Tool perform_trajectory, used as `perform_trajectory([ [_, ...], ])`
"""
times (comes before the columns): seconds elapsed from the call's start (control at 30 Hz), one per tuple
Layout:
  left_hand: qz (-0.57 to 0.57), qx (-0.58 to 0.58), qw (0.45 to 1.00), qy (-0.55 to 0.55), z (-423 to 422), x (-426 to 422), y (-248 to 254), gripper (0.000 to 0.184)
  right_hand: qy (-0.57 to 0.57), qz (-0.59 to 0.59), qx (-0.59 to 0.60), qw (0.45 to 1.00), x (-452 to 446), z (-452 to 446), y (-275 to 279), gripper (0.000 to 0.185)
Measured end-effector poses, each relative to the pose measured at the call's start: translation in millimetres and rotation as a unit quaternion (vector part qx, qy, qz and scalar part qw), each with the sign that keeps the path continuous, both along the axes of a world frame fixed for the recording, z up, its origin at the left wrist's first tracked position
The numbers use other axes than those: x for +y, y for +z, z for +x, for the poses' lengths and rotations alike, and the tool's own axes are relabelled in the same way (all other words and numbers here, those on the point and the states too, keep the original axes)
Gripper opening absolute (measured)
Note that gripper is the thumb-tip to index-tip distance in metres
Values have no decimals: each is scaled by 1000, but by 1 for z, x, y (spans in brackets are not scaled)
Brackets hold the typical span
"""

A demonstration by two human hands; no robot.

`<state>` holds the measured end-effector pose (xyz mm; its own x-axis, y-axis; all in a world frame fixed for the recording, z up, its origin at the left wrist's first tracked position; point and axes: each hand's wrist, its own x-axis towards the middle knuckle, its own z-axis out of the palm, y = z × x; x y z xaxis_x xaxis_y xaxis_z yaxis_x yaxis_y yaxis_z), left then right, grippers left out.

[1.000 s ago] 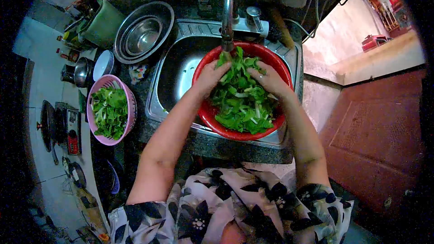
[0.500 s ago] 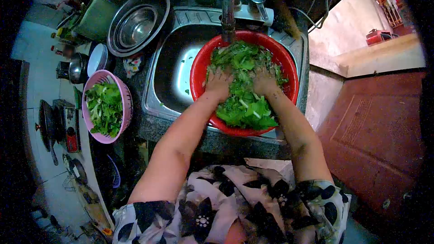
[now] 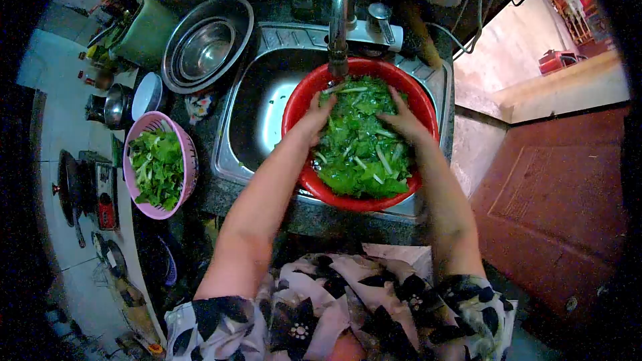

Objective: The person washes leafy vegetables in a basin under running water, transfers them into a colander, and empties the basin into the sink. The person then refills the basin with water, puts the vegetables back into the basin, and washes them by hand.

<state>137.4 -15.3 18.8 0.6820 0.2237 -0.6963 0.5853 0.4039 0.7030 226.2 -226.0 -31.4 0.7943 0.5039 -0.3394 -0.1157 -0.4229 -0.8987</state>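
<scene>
Leafy greens (image 3: pixel 364 154) with pale stems float in water inside a red basin (image 3: pixel 296 103), which sits over the right part of the sink. At the basin's left side, my left hand (image 3: pixel 317 117) is open, fingers apart, touching the edge of the greens. Across from it, my right hand (image 3: pixel 404 120) is also open, its spread fingers at the right edge of the leaves. Some fingertips are hidden among leaves. The faucet (image 3: pixel 340 33) stands over the basin's far rim.
Left of the steel sink (image 3: pixel 231 154), a pink basket (image 3: pixel 192 184) holds more greens. Nested metal bowls (image 3: pixel 175 40) stand behind it, beside a white bowl (image 3: pixel 146 92). A wok (image 3: pixel 68 177) is at far left, and a reddish-brown door (image 3: pixel 548 207) is at right.
Both hands have lifted from pressing into the greens and moved outward to the sides of the pile. The greens have spread out in the water, showing more pale stems.
</scene>
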Motion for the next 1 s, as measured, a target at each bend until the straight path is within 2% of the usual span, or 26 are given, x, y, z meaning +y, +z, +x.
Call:
perform_trajectory([
  [0.03,-29,5,1000,5,12,-2,-27,57,-24,44,59,997,12,-8,-1,89],
  [0.07,-55,-33,998,-16,17,-4,-35,55,-14,-30,-8,999,19,-5,-38,87],
  [0.13,-104,-105,987,-58,19,-8,-49,51,-76,59,161,982,40,-29,26,80],
  [0.17,-183,-68,981,-10,26,-8,-73,44,-74,84,174,978,39,-31,30,76],
  [0.23,-136,-123,983,5,16,-14,-45,40,-73,130,199,969,36,-33,35,70],
  [0.3,-120,-150,981,2,0,-15,-4,40,15,69,45,996,24,-28,49,63],
  [0.33,-92,-159,982,-34,-6,-10,8,39,60,38,-34,997,19,-24,58,59],
  [0.37,-64,-167,981,-69,-13,-5,17,37,62,174,-16,983,16,-26,68,61],
  [0.4,-36,-174,978,-107,-18,1,29,36,75,153,-82,982,13,-28,82,63],
  [0.43,164,-163,951,-207,-21,7,52,38,87,129,-148,977,11,-29,95,64],
  [0.47,290,-219,898,-249,-24,14,44,40,97,105,-215,966,8,-30,102,66],
  [0.53,519,-313,732,-310,-28,24,20,44,205,-52,-354,911,0,-28,98,72],
  [0.57,525,-242,728,-369,-29,26,14,52,261,-116,-418,862,0,-27,96,74],
  [0.6,540,-223,720,-375,-32,23,13,55,314,-179,-474,803,-1,-27,90,76],
  [0.67,568,-182,703,-387,-40,11,10,60,382,-222,-412,797,1,-33,71,74],
  [0.7,563,-213,691,-401,-44,4,0,67,411,-263,-383,785,5,-41,66,73],
  [0.73,553,-187,660,-473,-46,-3,-5,64,438,-302,-353,769,8,-46,61,72],
  [0.8,602,-137,592,-518,-48,-11,-31,59,418,-314,-341,781,12,-45,39,71],
  [0.87,580,-100,602,-540,-32,-8,-36,55,389,-326,-362,782,13,-38,0,72],
  [0.9,568,-83,605,-552,-27,-7,-37,53,400,-346,-317,788,18,-35,8,68],
  [1.0,524,-74,639,-558,-18,-7,1,49,412,-337,-209,820,28,-28,64,62],
])
